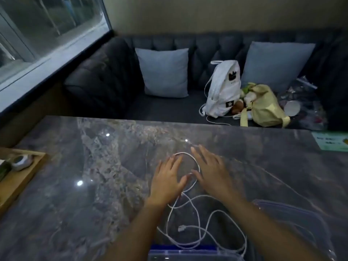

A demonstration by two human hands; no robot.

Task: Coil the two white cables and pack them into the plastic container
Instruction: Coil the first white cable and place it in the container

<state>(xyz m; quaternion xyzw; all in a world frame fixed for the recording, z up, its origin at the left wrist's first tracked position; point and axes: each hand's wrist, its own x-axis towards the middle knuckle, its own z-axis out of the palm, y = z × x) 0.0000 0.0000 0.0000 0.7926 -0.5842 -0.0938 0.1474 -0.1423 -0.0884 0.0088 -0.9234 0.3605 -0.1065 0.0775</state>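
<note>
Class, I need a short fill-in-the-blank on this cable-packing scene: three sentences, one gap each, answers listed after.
1. Both hands, left hand and right hand, lie flat beside a loop of ____ cable.
2. The cable rests on a ____-patterned table.
3. The white backpack stands on the sofa between two ____ cushions.

Missing words: white; marble; grey

White cables (190, 219) lay loose on marble tabletop, thin, tangled w/ each other, couldn't tell one from other. One loop arced round at far end, approx. circular, flat on surface. Rest sprawled in slack curves nearer me; one connector end lay free in middle. Plastic container (190, 254) sat at near edge, clear w/ blue rim, cable strands draped over it.
</note>
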